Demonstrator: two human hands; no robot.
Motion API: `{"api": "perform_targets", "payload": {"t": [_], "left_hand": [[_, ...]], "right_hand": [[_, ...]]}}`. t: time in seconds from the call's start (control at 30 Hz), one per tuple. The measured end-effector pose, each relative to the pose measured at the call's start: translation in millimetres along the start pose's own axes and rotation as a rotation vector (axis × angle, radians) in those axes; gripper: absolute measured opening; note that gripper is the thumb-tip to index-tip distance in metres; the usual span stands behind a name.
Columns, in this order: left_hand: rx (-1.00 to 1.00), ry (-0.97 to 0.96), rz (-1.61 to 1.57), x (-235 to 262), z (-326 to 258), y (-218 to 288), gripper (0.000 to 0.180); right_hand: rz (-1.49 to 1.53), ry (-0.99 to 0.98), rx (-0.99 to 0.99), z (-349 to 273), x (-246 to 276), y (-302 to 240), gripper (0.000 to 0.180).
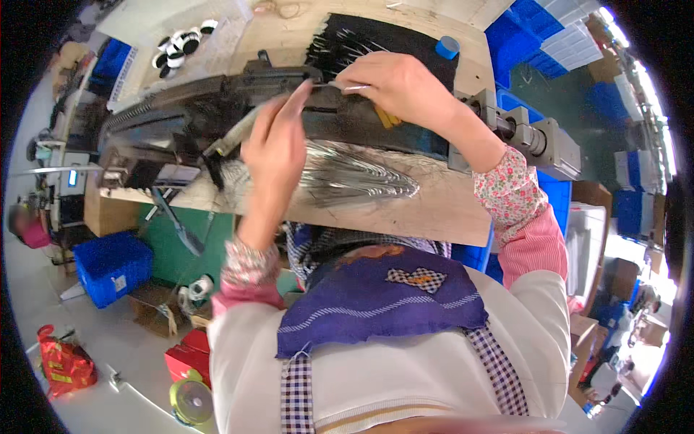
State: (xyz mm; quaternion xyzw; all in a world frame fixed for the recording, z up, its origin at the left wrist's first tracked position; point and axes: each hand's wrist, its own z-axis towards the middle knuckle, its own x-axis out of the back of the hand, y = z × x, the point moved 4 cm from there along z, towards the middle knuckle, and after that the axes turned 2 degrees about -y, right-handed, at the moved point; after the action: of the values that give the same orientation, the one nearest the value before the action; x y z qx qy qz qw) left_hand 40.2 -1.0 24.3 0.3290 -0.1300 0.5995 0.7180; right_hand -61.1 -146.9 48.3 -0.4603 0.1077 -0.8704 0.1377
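Observation:
My right hand (pixel 397 83) is closed in a pinch on a thin silvery rod (pixel 354 88), above the right part of a long dark machine (pixel 217 101). Close by on the left is my left hand (pixel 276 148), smeared by motion, its fingertips reaching toward the same spot; whether they hold anything is unclear. Below the machine lies a spread bundle of thin silvery strands (pixel 361 177) on the wooden table. Beyond my right hand, more thin strands rest on a black cloth (pixel 336 43). Yellow handles (pixel 387 116) show just under my right wrist.
A blue round piece (pixel 447 48) sits at the cloth's right edge. Far left, a clear tray holds several black-and-white rolls (pixel 177 50). A motor-like metal unit (pixel 538 141) stands beside my right forearm. A blue bin (pixel 112 267) is on the floor at left.

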Motion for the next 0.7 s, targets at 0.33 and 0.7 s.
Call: {"api": "perform_targets", "payload": {"t": [0.33,0.7], "left_hand": [[1.164,-0.119,-2.665,10.8,8.8,-0.1,0.049],[0.802,-0.393,-0.825,-36.9,-51.3,-9.6,0.018]], "right_hand": [[0.036,-0.085,-0.247,17.6,-23.6,18.3,0.014],[-0.167,-0.076,-0.090,15.5,-21.3,1.0,0.014]]}}
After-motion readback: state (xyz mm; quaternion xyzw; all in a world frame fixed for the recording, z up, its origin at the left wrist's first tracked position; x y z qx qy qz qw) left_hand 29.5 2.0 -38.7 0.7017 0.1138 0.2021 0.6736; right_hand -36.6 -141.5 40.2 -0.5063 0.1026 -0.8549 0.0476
